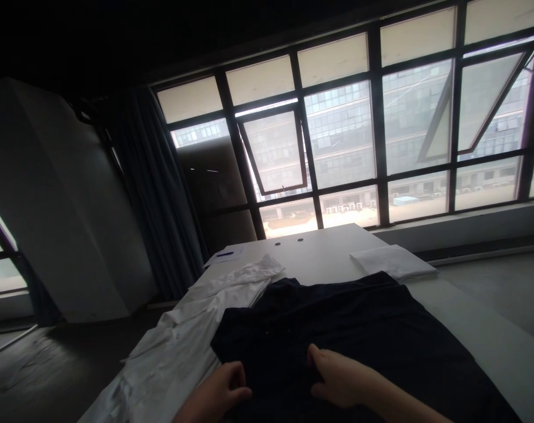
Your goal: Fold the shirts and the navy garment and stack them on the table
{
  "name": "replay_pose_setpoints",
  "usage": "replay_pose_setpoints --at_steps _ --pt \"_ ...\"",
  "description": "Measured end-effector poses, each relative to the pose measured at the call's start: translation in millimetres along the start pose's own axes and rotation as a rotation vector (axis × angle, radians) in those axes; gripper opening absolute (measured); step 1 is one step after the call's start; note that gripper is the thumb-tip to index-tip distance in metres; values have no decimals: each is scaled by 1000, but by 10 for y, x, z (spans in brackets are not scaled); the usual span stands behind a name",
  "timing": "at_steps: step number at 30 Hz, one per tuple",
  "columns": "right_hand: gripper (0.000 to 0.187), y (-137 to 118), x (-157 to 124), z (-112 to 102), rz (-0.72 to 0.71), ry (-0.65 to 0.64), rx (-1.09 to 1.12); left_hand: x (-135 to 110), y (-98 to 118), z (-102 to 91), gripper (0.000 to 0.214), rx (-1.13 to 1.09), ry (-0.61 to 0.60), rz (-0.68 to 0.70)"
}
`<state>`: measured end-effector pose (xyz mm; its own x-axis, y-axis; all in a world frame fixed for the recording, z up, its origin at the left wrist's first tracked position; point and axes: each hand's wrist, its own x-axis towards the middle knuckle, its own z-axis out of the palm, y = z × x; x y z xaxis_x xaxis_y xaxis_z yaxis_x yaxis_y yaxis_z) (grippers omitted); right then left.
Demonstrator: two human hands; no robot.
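A dark navy garment [346, 317] lies spread over the near part of the white table, its surface wrinkled. My left hand [220, 390] is at its near left part, fingers curled and closed on the dark cloth. To the right, my right hand [339, 376] bends its fingers into the same garment, pinching it; the cloth between the fingers is too dark to make out well. Along the left side of the table a crumpled white garment [182, 329] is partly covered by the dark one.
The white table [323, 247] has two round holes at its far end. A folded white cloth [392, 261] lies at the right edge. At the far left are a paper with a blue pen [225, 254]. Beyond stand a dark curtain [156, 176] and tilted-open windows [275, 150].
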<state>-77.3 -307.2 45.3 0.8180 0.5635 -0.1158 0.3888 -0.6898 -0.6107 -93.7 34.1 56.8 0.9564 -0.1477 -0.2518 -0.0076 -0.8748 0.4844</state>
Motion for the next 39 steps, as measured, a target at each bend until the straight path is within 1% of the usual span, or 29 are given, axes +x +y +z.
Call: replay_pose_setpoints --at_steps 4,8,9,12,14,16,18,19,20,23,24,26,28,30,31,33,36,39 --pt "52 -14 -23 -14 -22 -90 -15 -72 -66 -48 25 -54 -96 -69" --pt "53 -56 -32 -26 -36 -251 -33 -100 -180 -54 36 24 -175 -226" --pt "54 -65 -34 -26 -42 -257 -58 -104 -194 -53 37 61 -181 -248" --pt "56 -79 -43 -14 -75 -187 -149 -120 -134 -51 37 143 -158 -246" --pt "51 -81 -50 -3 -84 -144 -161 -129 5 -36 30 125 -108 -160" --pt "42 -80 -50 4 -93 -93 -143 -133 203 15 19 64 -42 -13" --pt "34 -74 -37 5 -96 -21 -134 -123 416 122 16 14 6 133" --pt "31 -68 -26 4 -87 13 -142 -111 515 195 17 1 0 188" --pt "30 -60 -13 1 -69 36 -157 -92 601 277 18 -16 -37 239" --pt "27 -31 25 -11 -2 44 -219 -7 769 532 20 -65 -249 381" --pt "26 -24 35 -13 10 38 -230 28 795 606 23 -92 -295 408" --pt "26 -18 51 -12 8 38 -228 95 814 726 28 -163 -322 413" --pt "29 -26 62 0 0 50 -212 150 805 807 32 -231 -338 366" --pt "28 -42 70 18 17 56 -214 188 784 859 34 -266 -358 320" --pt "26 -49 74 27 31 56 -223 199 771 877 34 -272 -360 315" --pt "23 -57 80 42 38 52 -241 208 741 900 32 -264 -349 347" --pt "23 -59 89 57 2 68 -245 200 697 900 28 -216 -336 427" --pt "25 -74 96 75 -9 88 -249 200 667 849 28 -153 -346 517"
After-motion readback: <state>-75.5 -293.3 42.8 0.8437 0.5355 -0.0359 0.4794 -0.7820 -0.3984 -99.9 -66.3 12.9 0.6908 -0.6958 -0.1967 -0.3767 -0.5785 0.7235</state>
